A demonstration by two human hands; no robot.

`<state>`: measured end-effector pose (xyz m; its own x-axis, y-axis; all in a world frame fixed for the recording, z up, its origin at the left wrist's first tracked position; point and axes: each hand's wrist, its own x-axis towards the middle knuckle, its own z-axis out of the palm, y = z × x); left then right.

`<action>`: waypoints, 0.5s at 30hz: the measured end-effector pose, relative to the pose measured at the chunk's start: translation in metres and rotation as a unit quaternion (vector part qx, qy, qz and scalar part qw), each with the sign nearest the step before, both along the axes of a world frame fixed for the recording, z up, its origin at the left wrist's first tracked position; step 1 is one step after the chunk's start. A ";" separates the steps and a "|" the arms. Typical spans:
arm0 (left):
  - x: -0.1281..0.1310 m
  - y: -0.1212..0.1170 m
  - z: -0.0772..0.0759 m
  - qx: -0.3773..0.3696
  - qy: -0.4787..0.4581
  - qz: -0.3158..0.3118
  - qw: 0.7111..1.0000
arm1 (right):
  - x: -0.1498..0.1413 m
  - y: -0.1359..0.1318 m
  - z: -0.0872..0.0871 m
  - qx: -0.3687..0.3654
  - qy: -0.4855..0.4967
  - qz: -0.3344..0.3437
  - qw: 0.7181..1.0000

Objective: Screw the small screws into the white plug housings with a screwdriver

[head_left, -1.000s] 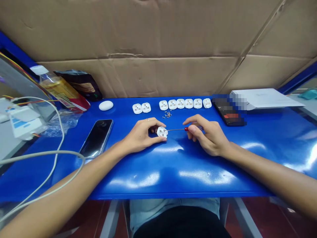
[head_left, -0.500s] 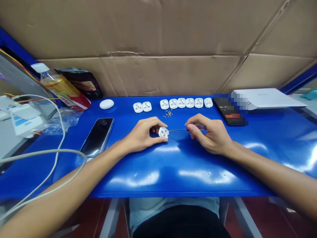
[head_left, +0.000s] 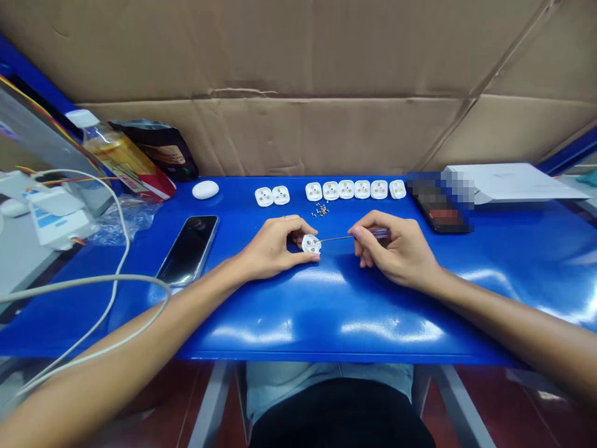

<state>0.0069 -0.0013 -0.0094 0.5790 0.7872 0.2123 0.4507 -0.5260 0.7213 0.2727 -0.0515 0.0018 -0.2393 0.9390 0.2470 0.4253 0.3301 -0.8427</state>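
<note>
Between thumb and fingers my left hand (head_left: 275, 249) holds a small white plastic plug part (head_left: 311, 244) with metal screws or contacts in its face, tilted toward the right. My right hand (head_left: 394, 249) is closed around the handle of a screwdriver (head_left: 336, 238). Its thin shaft points left, and the tip meets the upper right of the white part. Just behind lies a loose pile of tiny screws (head_left: 321, 211). Further back, several similar white plug parts (head_left: 346, 190) stand in a row, with two more plug parts (head_left: 272, 196) to their left.
A smartphone (head_left: 189, 250) and a white oval object (head_left: 205, 190) lie on the left. Behind them lean a bottle (head_left: 128, 162) and a dark pouch (head_left: 161, 148). Pale cables (head_left: 119, 249) loop over my left forearm. At right are a dark phone (head_left: 436, 202) and a white box (head_left: 513, 182).
My right fingers have shifted on the screwdriver, closing around its handle and covering the red collar. The white part stays in my left hand. The whole view has tilted slightly.
</note>
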 end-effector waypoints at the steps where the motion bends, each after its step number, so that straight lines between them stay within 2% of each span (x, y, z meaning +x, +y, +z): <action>1: 0.000 0.000 0.000 -0.003 -0.005 0.001 1.000 | -0.001 0.001 0.000 -0.002 0.000 -0.003 1.000; 7: 0.003 0.002 0.002 -0.016 -0.006 0.006 1.000 | 0.006 0.010 0.002 0.001 0.009 0.010 1.000; 12: 0.002 0.003 0.001 -0.007 -0.001 0.000 1.000 | 0.016 0.013 0.002 0.070 -0.035 0.047 0.996; 15: 0.001 0.003 -0.001 0.000 -0.008 0.001 1.000 | 0.016 0.012 0.004 0.046 -0.050 0.053 0.996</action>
<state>0.0081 0.0021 -0.0105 0.5747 0.7880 0.2208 0.4397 -0.5249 0.7288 0.2892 -0.0396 0.0062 -0.3641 0.8816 0.3004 0.4648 0.4515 -0.7617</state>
